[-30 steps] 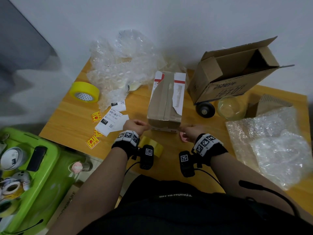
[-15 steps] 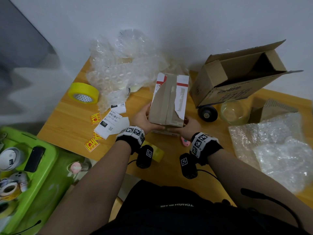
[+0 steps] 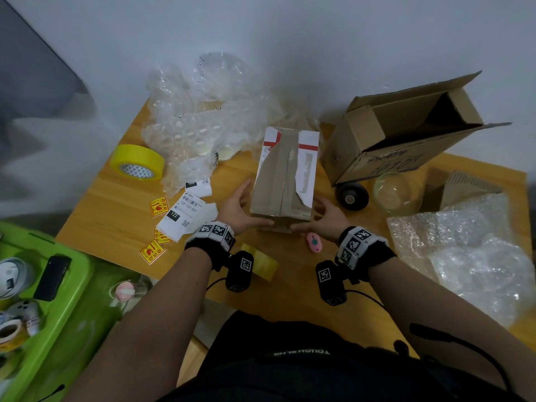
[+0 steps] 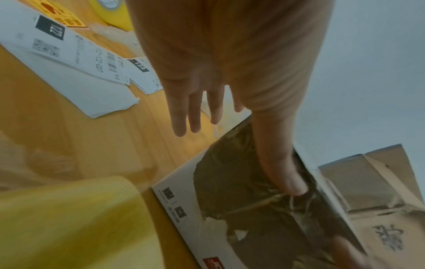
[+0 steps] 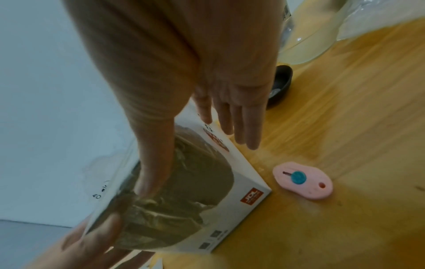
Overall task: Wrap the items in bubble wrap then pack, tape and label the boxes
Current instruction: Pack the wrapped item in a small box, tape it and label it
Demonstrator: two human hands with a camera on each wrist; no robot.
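A small cardboard box [image 3: 285, 175], taped in brown with torn white label strips, lies lengthwise on the wooden table [image 3: 116, 216]. My left hand [image 3: 235, 208] lies along its left side and my right hand [image 3: 326, 217] along its right side. In the left wrist view the fingers [image 4: 188, 116] are straight beside the box [image 4: 230, 209]. The right wrist view likewise shows straight fingers [image 5: 236, 123] beside the box [image 5: 202, 191]. Both thumbs press on the crinkled tape of the near end face.
An open carton [image 3: 406, 132] lies on its side at the back right, a glass bowl [image 3: 397, 192] and black knob [image 3: 351, 196] before it. Bubble wrap [image 3: 203, 129] lies back left. Yellow tape [image 3: 137, 162], shipping labels [image 3: 185, 213] and a pink cutter [image 3: 314, 242] are near.
Both hands have moved from the box's near corners forward along its two sides, with the fingers now stretched out. The box stays in about the same place.
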